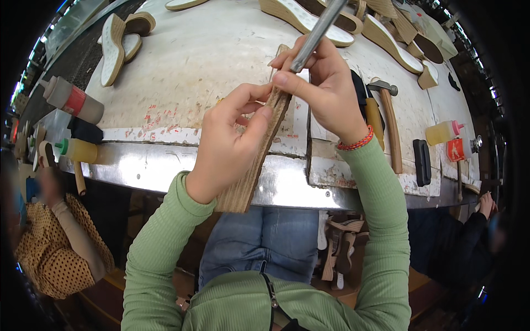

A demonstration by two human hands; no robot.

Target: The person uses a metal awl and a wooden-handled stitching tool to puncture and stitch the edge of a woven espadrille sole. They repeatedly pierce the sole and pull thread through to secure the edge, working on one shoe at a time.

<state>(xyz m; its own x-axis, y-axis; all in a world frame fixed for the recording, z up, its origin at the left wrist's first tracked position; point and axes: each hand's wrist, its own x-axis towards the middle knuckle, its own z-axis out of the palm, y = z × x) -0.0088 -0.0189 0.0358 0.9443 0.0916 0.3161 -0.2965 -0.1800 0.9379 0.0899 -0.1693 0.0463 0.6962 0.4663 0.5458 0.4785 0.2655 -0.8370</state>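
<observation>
A wedge shoe sole (238, 193) with a wood-grain side is held tilted over the table's front edge, its thick end towards me. My left hand (227, 135) is closed round its middle, thumb on the near face and fingers curled behind. My right hand (326, 91) pinches the thin far part between thumb and fingers. A grey metal tube (318, 34) comes down from the top and crosses in front of the right fingers; whether that hand also grips it, I cannot tell. Beside the right wrist lie a hammer (391, 124) and a yellow-handled tool (375, 118).
Wedge soles (112, 51) lie at the far left, and more soles (389, 44) at the far right. Bottles (74, 99) stand left; a yellow-filled bottle (440, 133) and a black block (422, 161) lie right. Co-workers (61, 243) sit at both sides.
</observation>
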